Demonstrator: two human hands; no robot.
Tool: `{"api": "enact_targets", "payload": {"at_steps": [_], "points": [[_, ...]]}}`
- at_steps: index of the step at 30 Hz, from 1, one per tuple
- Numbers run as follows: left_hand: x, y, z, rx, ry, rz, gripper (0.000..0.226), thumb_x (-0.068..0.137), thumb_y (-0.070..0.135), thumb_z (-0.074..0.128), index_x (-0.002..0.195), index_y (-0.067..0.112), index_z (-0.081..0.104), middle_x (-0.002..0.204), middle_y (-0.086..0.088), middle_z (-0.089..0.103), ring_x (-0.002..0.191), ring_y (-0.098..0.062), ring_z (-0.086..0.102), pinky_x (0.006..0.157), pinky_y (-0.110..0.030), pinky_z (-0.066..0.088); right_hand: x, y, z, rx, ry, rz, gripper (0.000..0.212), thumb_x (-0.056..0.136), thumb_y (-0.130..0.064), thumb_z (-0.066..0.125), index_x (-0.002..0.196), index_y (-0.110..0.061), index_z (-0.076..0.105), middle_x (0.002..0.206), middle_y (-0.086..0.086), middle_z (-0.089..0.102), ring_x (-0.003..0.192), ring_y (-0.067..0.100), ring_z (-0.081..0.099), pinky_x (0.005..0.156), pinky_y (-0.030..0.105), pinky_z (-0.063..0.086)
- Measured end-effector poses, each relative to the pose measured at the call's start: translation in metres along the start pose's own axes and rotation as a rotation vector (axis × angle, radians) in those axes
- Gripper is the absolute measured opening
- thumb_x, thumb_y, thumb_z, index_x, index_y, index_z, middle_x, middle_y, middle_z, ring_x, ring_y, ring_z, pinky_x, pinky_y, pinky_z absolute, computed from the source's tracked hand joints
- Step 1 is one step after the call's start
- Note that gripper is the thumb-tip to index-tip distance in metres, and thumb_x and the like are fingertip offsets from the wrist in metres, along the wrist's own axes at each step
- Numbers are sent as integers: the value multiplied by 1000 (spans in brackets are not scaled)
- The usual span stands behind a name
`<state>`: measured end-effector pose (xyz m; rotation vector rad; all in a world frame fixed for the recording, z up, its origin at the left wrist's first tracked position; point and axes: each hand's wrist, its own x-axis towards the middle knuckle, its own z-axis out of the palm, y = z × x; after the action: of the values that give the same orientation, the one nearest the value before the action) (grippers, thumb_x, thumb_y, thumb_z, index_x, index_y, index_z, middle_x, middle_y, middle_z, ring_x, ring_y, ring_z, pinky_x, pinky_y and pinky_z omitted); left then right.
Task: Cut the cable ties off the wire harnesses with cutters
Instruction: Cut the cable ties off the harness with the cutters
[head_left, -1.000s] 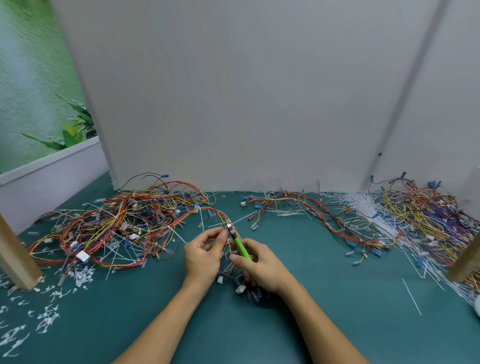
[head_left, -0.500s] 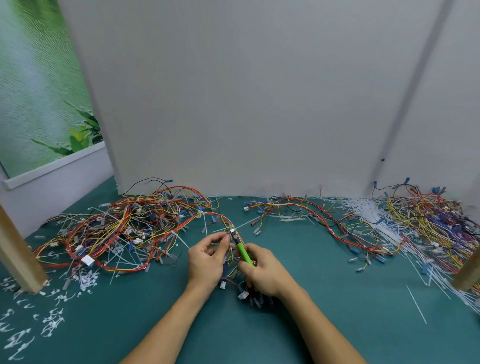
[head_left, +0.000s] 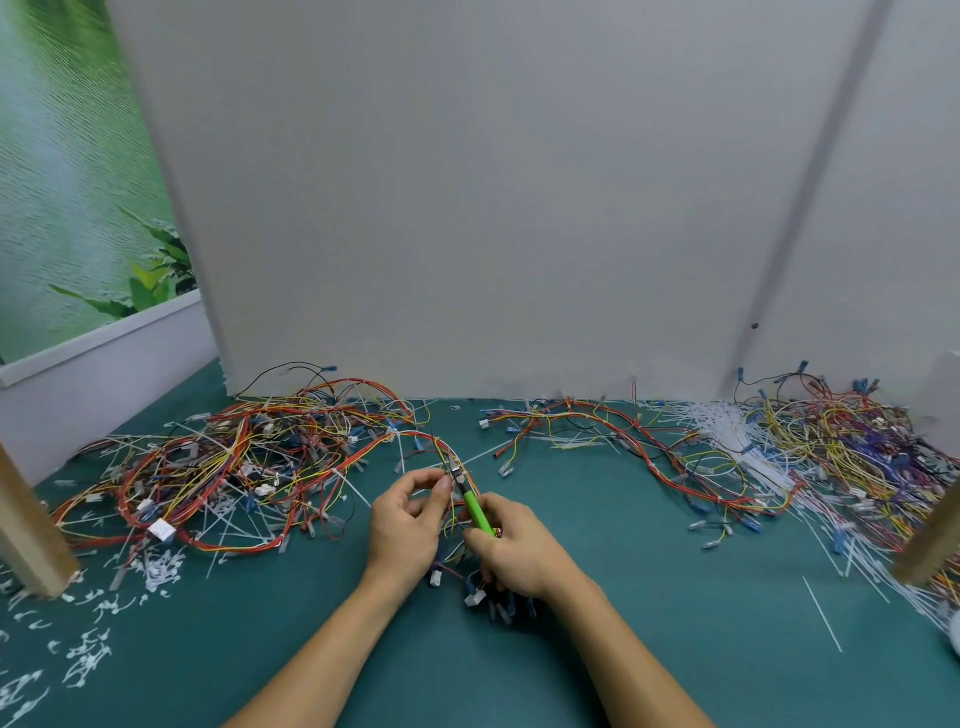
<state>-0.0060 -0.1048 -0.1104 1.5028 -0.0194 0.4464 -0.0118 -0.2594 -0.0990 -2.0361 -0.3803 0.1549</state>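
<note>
My right hand (head_left: 511, 553) grips green-handled cutters (head_left: 478, 512), blades pointing up and left. The blade tip sits at a red and yellow wire harness (head_left: 415, 439) that arcs in from the left pile. My left hand (head_left: 410, 519) pinches that harness right beside the blade tip, thumb and forefinger curled on the wires. Below both hands hang the harness's white and blue connectors (head_left: 475, 597). Whether a cable tie sits between the blades is too small to tell.
A big tangle of harnesses (head_left: 223, 467) lies at the left, another harness (head_left: 623, 441) at centre right, and a third heap with white cable ties (head_left: 841, 447) at far right. Cut tie scraps (head_left: 88, 660) litter the green mat's front left. Wooden posts (head_left: 28, 535) stand at both edges.
Both hands stay together on the harness with the cutters at the same spot. The view has shifted slightly; the hands themselves barely moved.
</note>
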Motion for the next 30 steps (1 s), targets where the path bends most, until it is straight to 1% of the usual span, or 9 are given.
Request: {"api": "enact_targets", "payload": {"at_steps": [2,5,8,10,15,20,24,27,30], "points": [[1,-1,-1,0,9,-8,8,92,10,70,94,17,71,81,2,77,71,-11,74,59,-16,53,-1,0,0,-1,2,-6,24,85,-35,59,104,-20,58,79,1,62,55,18,59,56,38,54],[1,-1,-3,5,14,-2,8,91,11,71,94,18,72,83,6,77,73,-10,74,62,-16,54,-2,-1,-1,14,-12,-18,24,89,-40,64,104,-22,58,80,-2,63,54,15,61,53,31,53],[1,0,-2,0,19,5,10,91,10,71,92,19,73,83,6,77,73,-10,74,63,-15,54,-4,-1,-3,-4,-26,-34,31,90,-44,64,109,-21,59,85,1,66,59,15,63,56,32,54],[1,0,-2,-4,16,5,11,91,9,71,91,20,73,82,7,77,71,-8,74,62,-15,54,-4,-2,-4,7,-37,-45,33,91,-43,64,112,-18,59,86,2,66,59,17,63,55,33,55],[1,-1,-3,-5,11,11,12,91,10,71,90,22,73,78,6,77,65,-7,70,60,-18,56,-4,-2,-4,-7,-29,-55,29,94,-41,63,113,-19,58,89,3,67,59,15,63,57,34,55],[2,-1,-1,-19,30,12,12,91,7,71,90,19,72,73,7,75,56,-2,63,51,-14,47,-1,-3,-3,24,-31,-17,21,95,-29,61,109,-14,56,78,0,62,52,22,62,50,35,55],[1,-2,-1,-20,20,17,9,91,7,70,92,16,72,70,7,74,50,1,59,49,-11,44,-1,-2,-1,22,-22,-17,16,95,-27,60,107,-17,57,76,0,61,51,20,60,49,34,54],[2,-2,-2,-12,14,2,12,91,9,71,91,20,72,74,8,76,58,-2,65,53,-14,48,-2,-2,0,14,3,-31,15,94,-29,62,104,-19,58,79,0,62,51,14,58,52,35,54],[3,-4,-4,1,14,2,12,91,10,71,90,22,73,80,8,77,68,-5,71,61,-16,54,-4,-4,0,41,-2,-33,23,92,-36,64,105,-17,59,78,-1,63,51,15,59,51,33,53]]}}
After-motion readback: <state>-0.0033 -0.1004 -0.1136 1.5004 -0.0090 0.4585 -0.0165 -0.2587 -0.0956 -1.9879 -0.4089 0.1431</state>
